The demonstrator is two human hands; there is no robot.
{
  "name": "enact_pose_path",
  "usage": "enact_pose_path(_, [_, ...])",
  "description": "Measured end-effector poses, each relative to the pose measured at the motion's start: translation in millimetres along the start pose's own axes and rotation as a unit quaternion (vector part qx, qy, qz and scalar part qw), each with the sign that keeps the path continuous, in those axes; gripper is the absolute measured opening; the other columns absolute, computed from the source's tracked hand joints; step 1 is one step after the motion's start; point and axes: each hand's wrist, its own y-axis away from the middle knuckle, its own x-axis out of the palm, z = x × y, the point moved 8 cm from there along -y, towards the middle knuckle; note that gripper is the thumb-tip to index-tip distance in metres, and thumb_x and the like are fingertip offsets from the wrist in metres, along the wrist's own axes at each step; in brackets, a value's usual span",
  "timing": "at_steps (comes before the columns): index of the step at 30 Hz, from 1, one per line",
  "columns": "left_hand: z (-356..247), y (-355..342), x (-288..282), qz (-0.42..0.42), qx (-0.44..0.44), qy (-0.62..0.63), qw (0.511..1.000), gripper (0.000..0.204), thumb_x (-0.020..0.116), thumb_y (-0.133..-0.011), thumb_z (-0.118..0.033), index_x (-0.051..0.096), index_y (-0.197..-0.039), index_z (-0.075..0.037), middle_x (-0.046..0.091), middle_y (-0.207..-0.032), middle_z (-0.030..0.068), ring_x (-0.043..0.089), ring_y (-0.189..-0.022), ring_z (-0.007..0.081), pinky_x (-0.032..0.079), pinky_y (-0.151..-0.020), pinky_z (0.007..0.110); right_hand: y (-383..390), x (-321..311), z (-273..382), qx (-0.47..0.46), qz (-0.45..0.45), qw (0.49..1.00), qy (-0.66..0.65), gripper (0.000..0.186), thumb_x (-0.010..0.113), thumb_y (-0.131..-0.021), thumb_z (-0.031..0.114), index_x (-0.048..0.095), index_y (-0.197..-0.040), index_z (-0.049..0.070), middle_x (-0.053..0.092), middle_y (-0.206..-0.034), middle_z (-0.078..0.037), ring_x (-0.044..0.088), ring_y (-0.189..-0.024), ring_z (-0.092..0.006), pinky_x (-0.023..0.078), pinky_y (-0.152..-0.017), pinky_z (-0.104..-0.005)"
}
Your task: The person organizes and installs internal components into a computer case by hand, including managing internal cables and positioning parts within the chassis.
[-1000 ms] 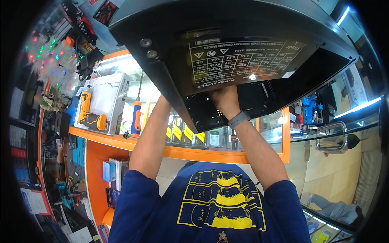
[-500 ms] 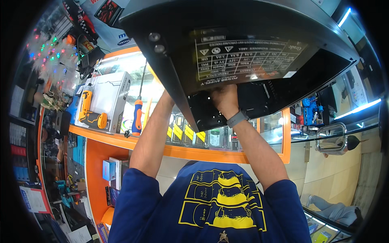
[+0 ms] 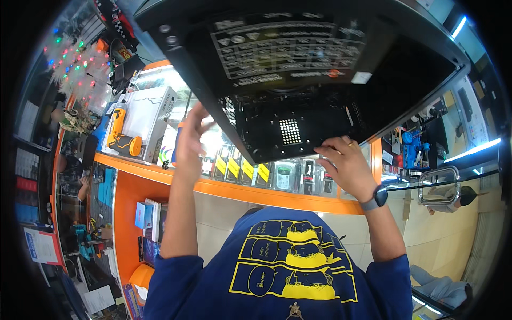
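Note:
A black computer case (image 3: 405, 80) looms tilted over the glass counter, its open side facing me. Inside it, a power supply (image 3: 288, 50) with a printed label sits at the top, and a black panel with a square patch of holes (image 3: 290, 131) shows below. My right hand (image 3: 346, 162), a watch on its wrist, has its fingers on the case's lower edge. My left hand (image 3: 193, 136) is beside the case's left edge, blurred, fingers apart, and no object shows in it. Behind it, a screwdriver with an orange and blue handle (image 3: 179, 137) is partly hidden.
On the orange-framed glass counter (image 3: 256, 195), a yellow and black cordless screwdriver (image 3: 121, 130) lies on a white box (image 3: 154, 114). Boxed goods (image 3: 285, 176) stand under the glass. A white tinsel tree with lights (image 3: 77, 72) is at far left. A person (image 3: 445, 197) is at far right.
Both hands have come out of the case. My left hand moved left towards the screwdriver; my right came down to the case's lower edge. The case has shifted slightly up and left.

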Motion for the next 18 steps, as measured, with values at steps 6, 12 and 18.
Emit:
enact_pose_path(6, [16.7, 33.4, 43.5, -0.019, -0.084, -0.191, 0.978, 0.052, 0.069, -0.085, -0.003, 0.049, -0.134, 0.003, 0.058, -0.127, 0.0162, 0.057, -0.124, 0.0262, 0.05, -0.105, 0.042, -8.1, 20.1, 13.3, -0.103, 0.037, 0.993, 0.032, 0.032, 0.064, -0.078, -0.003, 0.07, -0.109, 0.003, 0.063, -0.104, -0.01, 0.063, -0.101, -0.027, 0.054, -0.087, -0.0369])
enact_pose_path(12, [-7.4, 67.2, 32.4, -0.216, -0.041, -0.229, 0.948, 0.06, 0.062, -0.092, -0.003, 0.042, -0.148, -0.002, 0.054, -0.14, 0.0178, 0.056, -0.129, 0.0266, 0.048, -0.105, 0.04, -18.3, 39.8, 51.5, -0.141, 0.053, 0.985, 0.087, 0.036, 0.065, -0.083, 0.008, 0.067, -0.119, 0.002, 0.059, -0.1, -0.009, 0.063, -0.1, -0.0276, 0.055, -0.084, -0.0345])
enact_pose_path(18, [-18.3, 233.2, 21.5, -0.209, -0.118, -0.216, 0.947, 0.038, 0.061, -0.099, -0.013, 0.059, -0.136, -0.004, 0.068, -0.126, 0.0133, 0.063, -0.121, 0.0262, 0.048, -0.102, 0.039, 4.5, 25.9, 107.1, -0.186, 0.078, 0.979, 0.023, 0.045, 0.065, -0.093, 0.024, 0.061, -0.13, -0.002, 0.061, -0.125, -0.018, 0.058, -0.119, -0.0349, 0.046, -0.102, -0.0465])
